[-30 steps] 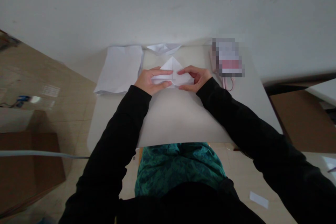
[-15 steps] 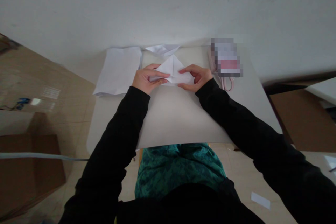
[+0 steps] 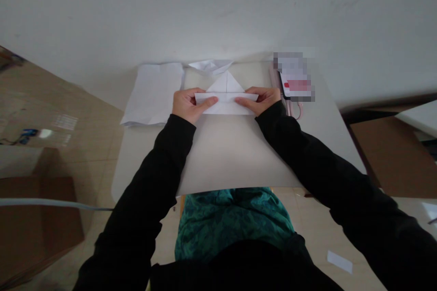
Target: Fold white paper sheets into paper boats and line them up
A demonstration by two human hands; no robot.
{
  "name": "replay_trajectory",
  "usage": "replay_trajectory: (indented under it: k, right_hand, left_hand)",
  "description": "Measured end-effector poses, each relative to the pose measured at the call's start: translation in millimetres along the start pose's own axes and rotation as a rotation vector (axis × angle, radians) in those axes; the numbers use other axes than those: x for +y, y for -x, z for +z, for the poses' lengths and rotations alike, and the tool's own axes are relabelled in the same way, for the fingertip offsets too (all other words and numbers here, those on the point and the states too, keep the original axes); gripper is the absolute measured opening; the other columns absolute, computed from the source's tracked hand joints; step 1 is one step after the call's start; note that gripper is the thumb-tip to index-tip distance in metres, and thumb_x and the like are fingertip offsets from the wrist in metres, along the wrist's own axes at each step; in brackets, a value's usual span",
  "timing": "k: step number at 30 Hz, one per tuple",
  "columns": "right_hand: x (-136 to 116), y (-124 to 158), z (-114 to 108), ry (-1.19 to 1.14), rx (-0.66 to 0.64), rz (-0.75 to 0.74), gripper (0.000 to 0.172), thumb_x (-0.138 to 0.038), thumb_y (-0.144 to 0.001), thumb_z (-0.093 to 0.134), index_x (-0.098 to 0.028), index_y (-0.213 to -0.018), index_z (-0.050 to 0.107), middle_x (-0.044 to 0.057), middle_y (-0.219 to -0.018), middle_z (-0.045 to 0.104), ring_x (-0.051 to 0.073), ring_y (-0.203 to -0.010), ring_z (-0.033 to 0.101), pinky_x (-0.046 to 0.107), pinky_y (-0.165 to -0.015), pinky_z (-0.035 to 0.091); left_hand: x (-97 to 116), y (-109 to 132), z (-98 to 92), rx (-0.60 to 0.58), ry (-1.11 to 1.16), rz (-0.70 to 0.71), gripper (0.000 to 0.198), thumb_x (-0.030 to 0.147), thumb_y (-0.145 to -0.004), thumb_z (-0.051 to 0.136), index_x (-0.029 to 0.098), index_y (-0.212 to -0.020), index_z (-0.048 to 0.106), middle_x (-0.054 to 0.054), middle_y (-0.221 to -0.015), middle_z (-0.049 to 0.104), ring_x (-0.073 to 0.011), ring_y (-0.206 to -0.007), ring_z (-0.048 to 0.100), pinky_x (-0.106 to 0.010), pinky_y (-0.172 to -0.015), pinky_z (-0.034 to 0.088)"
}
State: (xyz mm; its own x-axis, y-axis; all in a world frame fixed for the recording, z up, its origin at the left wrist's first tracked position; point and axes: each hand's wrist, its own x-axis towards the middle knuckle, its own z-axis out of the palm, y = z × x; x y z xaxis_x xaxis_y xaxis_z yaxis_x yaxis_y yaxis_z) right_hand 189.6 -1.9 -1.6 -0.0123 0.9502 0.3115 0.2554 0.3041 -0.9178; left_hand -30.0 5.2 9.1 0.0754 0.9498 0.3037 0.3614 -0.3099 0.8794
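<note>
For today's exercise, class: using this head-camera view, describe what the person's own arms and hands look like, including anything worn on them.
Long black sleeves cover both arms, the left sleeve and the right sleeve. They look plain, show no visible markings, and end at the wrists. Each grip, the left hand and the right hand, is bare, with no gloves.

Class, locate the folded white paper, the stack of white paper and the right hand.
folded white paper (image 3: 226, 103), head view, its folded band
stack of white paper (image 3: 152, 94), head view, its top sheet
right hand (image 3: 262, 101), head view, its back
</note>
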Motion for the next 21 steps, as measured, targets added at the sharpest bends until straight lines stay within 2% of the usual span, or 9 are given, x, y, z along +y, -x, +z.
replay_trajectory:
  k: [6, 14, 18, 21]
  right_hand:
    - [-3.5, 2.7, 2.0, -0.089, 0.040, 0.111, 0.037, -0.049, -0.056, 0.081, -0.017, -0.065, 0.066, 0.000, -0.060, 0.064, 0.010, -0.049, 0.053, 0.025, -0.042, 0.042]
    - [3.4, -1.5, 1.3, -0.154, 0.021, 0.118, 0.042, -0.043, -0.056, 0.083, -0.021, -0.055, 0.047, -0.003, -0.058, 0.059, 0.011, -0.054, 0.055, 0.025, -0.045, 0.047]
    - [4.6, -1.6, 0.5, -0.114, -0.022, 0.076, 0.040, -0.038, -0.059, 0.082, -0.021, -0.055, 0.046, -0.001, -0.061, 0.059, 0.011, -0.056, 0.055, 0.026, -0.045, 0.045]
    - [3.6, 0.4, 3.8, -0.076, -0.042, 0.038, 0.040, -0.037, -0.058, 0.082, -0.021, -0.055, 0.046, -0.003, -0.058, 0.056, 0.010, -0.052, 0.051, 0.026, -0.044, 0.041]
  left_hand:
    - [4.4, 1.5, 3.3, 0.005, 0.013, -0.001, 0.031, 0.042, -0.063, 0.077, 0.017, -0.060, 0.058, 0.004, -0.051, 0.046, -0.0065, -0.047, 0.038, -0.022, -0.043, 0.028]
    - [-0.2, -1.8, 2.0, -0.036, 0.005, -0.004, 0.036, 0.038, -0.063, 0.076, 0.019, -0.057, 0.046, 0.005, -0.050, 0.041, -0.0080, -0.049, 0.038, -0.024, -0.045, 0.030]
    - [-4.0, -2.9, -3.7, -0.164, 0.037, -0.028, 0.033, 0.030, -0.059, 0.078, 0.020, -0.074, 0.050, 0.004, -0.059, 0.053, -0.0089, -0.052, 0.047, -0.023, -0.050, 0.037]
    - [0.6, 0.3, -4.0, -0.241, 0.003, -0.027, 0.048, 0.025, -0.059, 0.078, 0.024, -0.099, 0.051, 0.006, -0.066, 0.059, -0.0094, -0.054, 0.052, -0.023, -0.054, 0.040]
